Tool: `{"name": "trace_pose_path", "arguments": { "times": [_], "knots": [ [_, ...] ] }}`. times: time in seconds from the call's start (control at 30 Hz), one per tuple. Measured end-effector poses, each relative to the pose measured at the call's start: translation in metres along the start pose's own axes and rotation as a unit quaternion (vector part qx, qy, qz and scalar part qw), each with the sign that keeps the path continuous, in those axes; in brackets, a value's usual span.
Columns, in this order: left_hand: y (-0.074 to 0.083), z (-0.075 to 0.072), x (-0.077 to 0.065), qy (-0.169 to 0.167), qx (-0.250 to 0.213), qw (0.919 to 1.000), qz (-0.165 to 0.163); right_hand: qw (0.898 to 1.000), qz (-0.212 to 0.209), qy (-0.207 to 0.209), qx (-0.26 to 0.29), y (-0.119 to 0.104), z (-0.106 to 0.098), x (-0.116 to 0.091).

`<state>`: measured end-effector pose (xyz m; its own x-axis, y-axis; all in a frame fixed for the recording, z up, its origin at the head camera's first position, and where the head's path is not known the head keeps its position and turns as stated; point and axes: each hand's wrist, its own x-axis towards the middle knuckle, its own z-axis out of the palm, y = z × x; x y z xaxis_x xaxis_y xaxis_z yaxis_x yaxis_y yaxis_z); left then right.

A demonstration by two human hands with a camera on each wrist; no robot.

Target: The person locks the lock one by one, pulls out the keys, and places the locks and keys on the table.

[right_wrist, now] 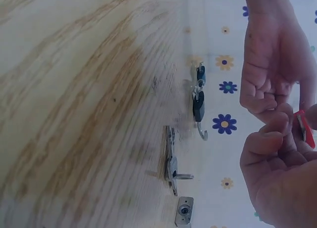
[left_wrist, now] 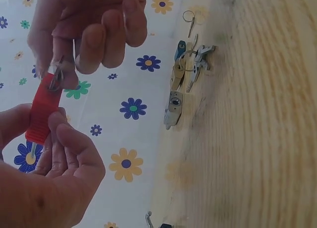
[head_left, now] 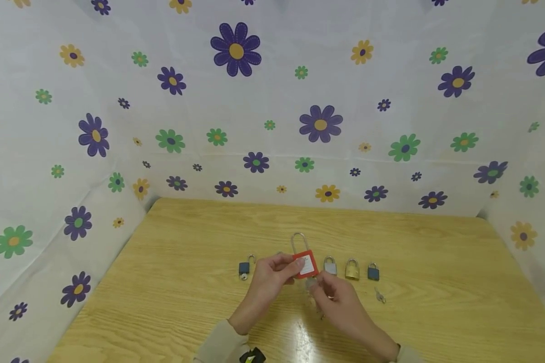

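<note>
My left hand (head_left: 272, 272) grips a red padlock (head_left: 310, 272) above the table, its thumb over the white label. The long shackle (head_left: 300, 235) points away from me. Right at the padlock's bottom edge, my right hand (head_left: 340, 300) pinches a small metal key (left_wrist: 58, 78). In the left wrist view, the key and its thin ring show between fingertips and the padlock's end. Fingers cover most of the key. From the right wrist, only a red side of the padlock (right_wrist: 308, 133) shows between both hands.
On the wooden table (head_left: 186, 312), a blue padlock (head_left: 243, 268) with raised shackle lies left. To the right sit a silver padlock (head_left: 330, 268), a brass padlock (head_left: 351, 272), a dark blue padlock (head_left: 373, 273) and loose keys (head_left: 379, 296). Flowered cloth (head_left: 272, 91) walls the back and sides.
</note>
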<state>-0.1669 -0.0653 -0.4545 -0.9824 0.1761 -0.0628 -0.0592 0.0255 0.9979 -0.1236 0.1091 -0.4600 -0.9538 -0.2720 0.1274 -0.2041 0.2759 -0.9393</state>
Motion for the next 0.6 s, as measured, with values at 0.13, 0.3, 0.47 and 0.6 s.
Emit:
{"name": "trace_pose_path", "arguments": {
  "times": [0.13, 0.3, 0.47, 0.6],
  "knots": [
    [0.0, 0.0, 0.0, 0.003, 0.006, 1.0, -0.002, 1.0, -0.005, 0.011, -0.003, -0.001, 0.002, 0.0],
    [-0.001, 0.001, 0.0, 0.002, 0.006, 1.0, -0.003, 0.999, -0.008, -0.017, 0.035, -0.001, -0.003, -0.001],
    [0.0, 0.004, -0.001, 0.013, -0.013, 0.9998, 0.0, 0.998, -0.004, -0.04, 0.049, -0.003, -0.008, 0.001],
    [0.001, 0.008, -0.001, 0.026, -0.039, 0.9988, -0.012, 0.997, 0.016, -0.039, 0.071, -0.006, -0.01, 0.001]
  ]
}}
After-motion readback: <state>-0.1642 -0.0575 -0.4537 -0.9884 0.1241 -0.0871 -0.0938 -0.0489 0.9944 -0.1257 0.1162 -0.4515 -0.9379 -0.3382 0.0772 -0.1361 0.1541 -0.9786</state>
